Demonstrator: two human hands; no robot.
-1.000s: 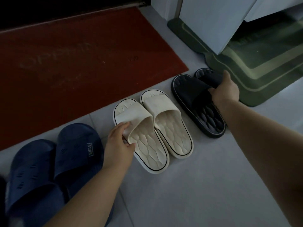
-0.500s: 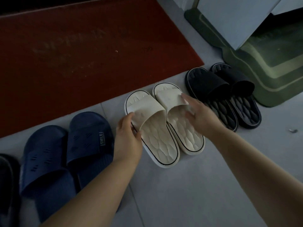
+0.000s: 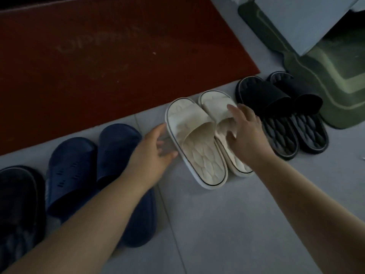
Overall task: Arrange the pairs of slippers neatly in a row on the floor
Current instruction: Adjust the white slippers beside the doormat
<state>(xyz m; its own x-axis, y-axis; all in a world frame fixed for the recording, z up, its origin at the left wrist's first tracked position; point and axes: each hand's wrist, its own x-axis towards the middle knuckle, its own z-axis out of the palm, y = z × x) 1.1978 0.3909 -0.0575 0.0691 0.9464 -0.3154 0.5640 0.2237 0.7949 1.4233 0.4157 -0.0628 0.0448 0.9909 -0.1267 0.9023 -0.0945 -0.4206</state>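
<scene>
A cream pair of slippers lies side by side in the middle of the floor. My left hand (image 3: 156,149) sits with relaxed fingers against the outer edge of the left cream slipper (image 3: 197,149). My right hand (image 3: 246,131) is spread over the strap of the right cream slipper (image 3: 213,103), fingers on top and thumb at the strap's opening. A black pair (image 3: 276,119) stands just right of the cream pair. A navy pair (image 3: 79,165) lies to the left, partly under my left forearm.
Another dark slipper (image 3: 17,204) shows at the far left edge. A red doormat (image 3: 98,56) borders the slippers' toes. A green mat (image 3: 320,80) lies beside the black pair, under a white cabinet (image 3: 296,20). Grey tiled floor (image 3: 227,224) spreads in front.
My right hand left the black pair and came over the right cream slipper. My left hand slid off the left cream slipper's strap to its outer edge. The view shifted left.
</scene>
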